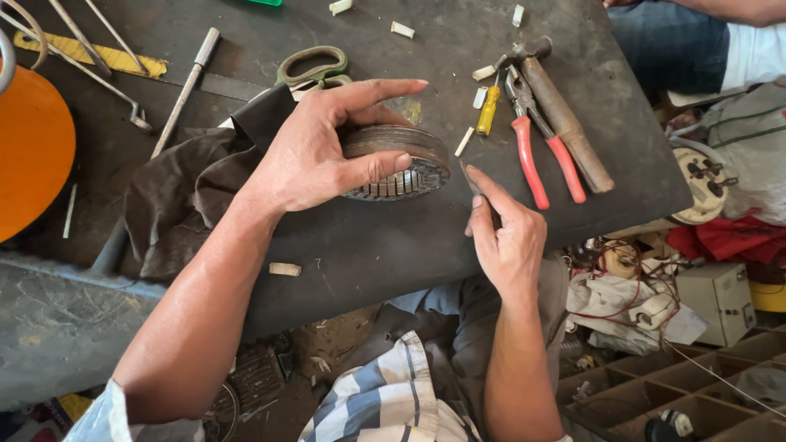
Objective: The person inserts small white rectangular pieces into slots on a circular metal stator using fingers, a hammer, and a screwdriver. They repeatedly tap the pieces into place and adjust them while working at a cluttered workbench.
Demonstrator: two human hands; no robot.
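Note:
My left hand (323, 147) grips a round slotted metal motor core (405, 160), tilted on its edge on the dark workbench (368, 237). Thumb and fingers wrap around its rim, index finger stretched over the top. My right hand (503, 233) pinches a thin dark strip (473, 178) between thumb and fingers, its tip pointing toward the core's slotted face, a short gap away. Both forearms reach up from the bottom of the view.
Red-handled pliers (532, 155), a hammer (561, 115) and a yellow screwdriver (489, 110) lie right of the core. Green scissors (315, 65), a dark cloth (184, 196), metal rods (184, 94) and an orange disc (33, 151) sit left. Another person's leg (671, 41) is top right. Cluttered boxes lie below right.

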